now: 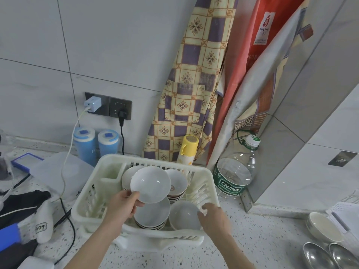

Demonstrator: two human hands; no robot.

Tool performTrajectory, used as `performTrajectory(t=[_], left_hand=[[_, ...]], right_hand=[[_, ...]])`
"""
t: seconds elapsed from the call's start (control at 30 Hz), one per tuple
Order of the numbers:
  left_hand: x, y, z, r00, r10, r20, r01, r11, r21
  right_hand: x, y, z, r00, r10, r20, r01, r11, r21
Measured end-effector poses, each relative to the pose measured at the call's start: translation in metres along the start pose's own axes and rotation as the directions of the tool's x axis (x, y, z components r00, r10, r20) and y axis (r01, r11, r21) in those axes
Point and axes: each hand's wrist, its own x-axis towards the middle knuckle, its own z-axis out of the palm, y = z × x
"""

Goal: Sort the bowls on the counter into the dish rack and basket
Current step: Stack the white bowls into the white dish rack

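**A:** What sits in the cream plastic dish rack at lower centre of the frame?

**B:** Bowls, in several lots. A stack of white bowls lies at its near edge, mouths up, dark rims showing below the top one. A second stack, with reddish rims, stands behind it toward the right. More bowls lean at the back left, beside the rack's narrow upright compartment (what is inside cannot be made out).

**A:** And the hands?

**B:** The left hand pinches the near rim of a shallow white bowl, thumb over the edge, fingers underneath. The bowl is raised above the stacks and tilted, its mouth facing up and toward the camera. The right hand curls loosely around a deeper white bowl in the rack's near right corner, fingertips on its far rim; that bowl opens upward, tipped slightly left.

**A:** Anything on the counter?

**B:** At lower right of the speckled counter, a cream bowl stands upright, with two metal bowls just in front of it at the frame's edge. A large clear water bottle stands just right of the rack.
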Motion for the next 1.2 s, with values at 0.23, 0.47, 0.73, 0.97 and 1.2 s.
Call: performTrajectory(t=[0.23, 0.47, 0.73, 0.97, 1.2], left_hand=[[-0.028, 0.019, 0.053, 0.984, 0.008, 0.18, -0.019, 0.998, 0.058], [-0.037, 0.005, 0.091, 0.964, -0.086, 0.251, 0.051, 0.988, 0.144], [-0.032, -0.012, 0.098, 0.957, -0.052, 0.285, -0.029, 0.961, 0.273], [-0.029, -0.017, 0.097, 0.954, 0.07, 0.291, -0.242, 0.754, 0.611], [-0.028, -0.022, 0.102, 0.972, 0.045, 0.232, -0.198, 0.687, 0.699]], right_hand=[[-0.004, 0.01, -0.038, 0.995, -0.08, 0.055, 0.016, 0.694, 0.72], [-0.003, 0.018, -0.046, 0.991, -0.114, 0.072, 0.051, 0.809, 0.586], [0.008, 0.015, -0.039, 0.99, -0.059, 0.129, 0.011, 0.938, 0.346], [0.016, 0.009, -0.037, 0.98, -0.056, 0.188, 0.034, 0.992, 0.119], [0.021, 0.005, -0.027, 0.97, -0.014, 0.243, 0.008, 1.0, 0.025]])
